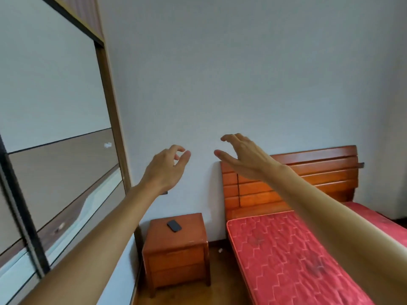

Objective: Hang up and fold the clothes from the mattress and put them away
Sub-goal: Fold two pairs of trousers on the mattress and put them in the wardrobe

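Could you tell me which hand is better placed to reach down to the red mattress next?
Probably the right hand: its arm stretches over the mattress, while the left hand hangs above the nightstand. Both are empty and open.

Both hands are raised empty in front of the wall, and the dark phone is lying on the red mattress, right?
Not quite. In the head view the dark phone lies on top of the wooden nightstand beside the bed, not on the red mattress. The rest holds: the left hand and the right hand are both raised in front of the wall, fingers loosely open, holding nothing.
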Demonstrator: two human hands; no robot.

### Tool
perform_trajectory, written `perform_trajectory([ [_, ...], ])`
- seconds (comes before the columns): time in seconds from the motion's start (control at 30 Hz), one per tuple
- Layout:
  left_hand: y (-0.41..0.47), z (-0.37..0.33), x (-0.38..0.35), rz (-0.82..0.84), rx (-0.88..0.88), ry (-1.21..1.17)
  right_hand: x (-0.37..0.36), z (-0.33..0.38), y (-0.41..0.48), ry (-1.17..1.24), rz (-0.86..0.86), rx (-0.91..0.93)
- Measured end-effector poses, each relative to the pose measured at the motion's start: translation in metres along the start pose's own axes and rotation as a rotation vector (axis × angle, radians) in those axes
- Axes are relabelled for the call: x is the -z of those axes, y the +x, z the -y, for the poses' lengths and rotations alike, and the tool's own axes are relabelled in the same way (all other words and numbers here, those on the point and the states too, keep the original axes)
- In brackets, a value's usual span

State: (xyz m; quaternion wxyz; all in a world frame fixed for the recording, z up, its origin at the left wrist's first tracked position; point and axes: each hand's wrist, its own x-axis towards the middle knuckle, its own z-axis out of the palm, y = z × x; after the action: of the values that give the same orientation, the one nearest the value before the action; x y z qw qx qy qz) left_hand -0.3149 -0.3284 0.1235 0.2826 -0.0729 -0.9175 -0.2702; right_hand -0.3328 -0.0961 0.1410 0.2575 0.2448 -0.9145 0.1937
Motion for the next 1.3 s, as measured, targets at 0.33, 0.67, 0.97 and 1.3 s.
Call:
perform_trajectory([
  [0.33,-0.006,-0.094,-0.145,0.232,-0.118,-0.105,0.035,-0.132,-0.110,-0.226,0.105,-0.152],
  [0.67,-0.020,-0.183,-0.289,0.517,-0.275,-0.266,0.043,-0.229,-0.205,0.031,-0.068,-0.695],
  [0.97,-0.039,-0.242,-0.414,0.864,-0.335,-0.423,0.021,-0.309,-0.291,-0.064,0.006,-1.040],
  [1.3,-0.093,-0.304,-0.530,1.181,-0.549,-0.454,0.008,-0.356,-0.396,-0.160,0.010,-1.340],
])
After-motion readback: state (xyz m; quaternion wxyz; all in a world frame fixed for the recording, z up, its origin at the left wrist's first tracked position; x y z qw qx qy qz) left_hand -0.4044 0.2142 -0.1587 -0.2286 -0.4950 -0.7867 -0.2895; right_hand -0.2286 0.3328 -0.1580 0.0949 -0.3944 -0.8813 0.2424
